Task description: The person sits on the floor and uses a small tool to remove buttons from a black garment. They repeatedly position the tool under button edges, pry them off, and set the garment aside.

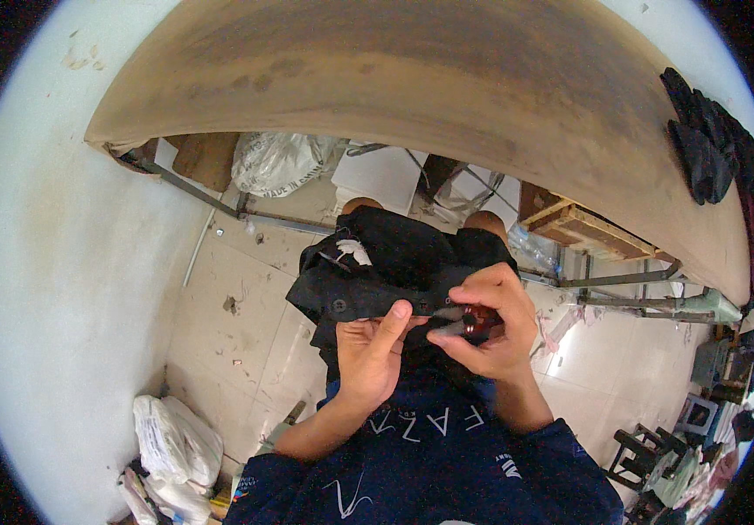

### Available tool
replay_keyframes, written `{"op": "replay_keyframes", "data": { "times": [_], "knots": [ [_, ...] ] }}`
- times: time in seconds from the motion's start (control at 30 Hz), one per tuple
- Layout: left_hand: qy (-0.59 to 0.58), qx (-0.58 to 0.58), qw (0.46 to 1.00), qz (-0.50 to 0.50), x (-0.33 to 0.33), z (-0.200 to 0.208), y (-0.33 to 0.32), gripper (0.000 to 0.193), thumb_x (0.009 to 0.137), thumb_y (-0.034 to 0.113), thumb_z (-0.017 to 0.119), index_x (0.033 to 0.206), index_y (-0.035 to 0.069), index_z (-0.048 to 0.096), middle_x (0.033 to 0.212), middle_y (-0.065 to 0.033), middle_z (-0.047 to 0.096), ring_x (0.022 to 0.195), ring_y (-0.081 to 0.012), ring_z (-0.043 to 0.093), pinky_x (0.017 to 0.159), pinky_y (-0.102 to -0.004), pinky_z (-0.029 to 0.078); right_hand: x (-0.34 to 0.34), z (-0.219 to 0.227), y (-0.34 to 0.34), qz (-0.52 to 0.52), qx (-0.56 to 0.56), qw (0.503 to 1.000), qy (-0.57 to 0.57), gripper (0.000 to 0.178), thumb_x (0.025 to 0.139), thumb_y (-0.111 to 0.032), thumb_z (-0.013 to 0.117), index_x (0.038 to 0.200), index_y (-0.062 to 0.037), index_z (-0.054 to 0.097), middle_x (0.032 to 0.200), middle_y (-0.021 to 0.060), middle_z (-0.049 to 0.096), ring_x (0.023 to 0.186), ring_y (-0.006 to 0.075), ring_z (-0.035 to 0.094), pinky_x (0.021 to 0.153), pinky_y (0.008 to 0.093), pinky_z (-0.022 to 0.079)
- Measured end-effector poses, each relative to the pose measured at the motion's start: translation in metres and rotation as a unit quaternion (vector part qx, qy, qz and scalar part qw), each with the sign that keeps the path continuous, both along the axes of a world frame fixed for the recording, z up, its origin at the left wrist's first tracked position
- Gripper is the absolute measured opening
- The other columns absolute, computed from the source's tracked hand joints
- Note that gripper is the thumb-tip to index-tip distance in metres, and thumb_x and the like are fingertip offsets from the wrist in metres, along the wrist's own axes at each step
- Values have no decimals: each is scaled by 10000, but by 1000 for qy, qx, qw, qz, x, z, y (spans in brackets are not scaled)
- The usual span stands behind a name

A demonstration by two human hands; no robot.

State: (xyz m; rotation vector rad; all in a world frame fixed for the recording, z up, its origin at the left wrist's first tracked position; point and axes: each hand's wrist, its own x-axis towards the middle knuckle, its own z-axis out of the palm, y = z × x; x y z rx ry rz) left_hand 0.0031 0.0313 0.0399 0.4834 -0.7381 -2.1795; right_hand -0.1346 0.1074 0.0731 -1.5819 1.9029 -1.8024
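Note:
A black garment (394, 241) lies bunched over my lap. Its buttoned strip (368, 296) is stretched out toward me, and a dark button (339, 305) shows near the strip's left end. My left hand (374, 354) pinches the lower edge of this strip, thumb on top and fingers underneath. In my right hand (499, 324) is a small pair of thread snips (479, 322) with a dark red-brown grip. Their blades point left, apart from each other, close to the strip's right part. A white patch (355, 252) shows on the garment's upper left.
A large table with a brown cloth cover (377, 79) stands ahead, dark clothing (709, 140) at its right end. Beneath are a white plastic bag (281, 162), a wooden crate (587, 226) and metal bars. White sacks (176, 442) lie lower left, a dark stool (644, 455) lower right.

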Motion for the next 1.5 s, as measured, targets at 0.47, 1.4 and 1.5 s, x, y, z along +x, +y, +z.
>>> {"op": "replay_keyframes", "data": {
  "times": [0.47,1.4,1.5],
  "knots": [
    [-14,-21,999,23,-1,-3,-1,109,939,21,637,1038,6,680,998,-96,716,905,-169,691,847,-343,577,-7,12,8,-8,67,988,135,354,665,-96,837,1003,-169,763,885,-12,639,611,111,555,523,249,419],
    [-7,70,998,9,0,5,-4,172,993,122,585,1005,-9,696,991,-111,719,912,-189,694,832,-337,568,1,-15,-8,-5,-33,975,219,363,603,-112,788,965,-116,760,613,-28,478,499,136,459,455,290,296],
    [-10,73,997,0,2,5,-7,200,1000,148,576,1011,-13,694,1007,-121,720,936,-204,695,856,-354,568,3,-14,-1,23,-58,995,78,283,651,-68,835,920,-97,753,608,-15,513,500,128,457,455,275,296]
  ]
}}
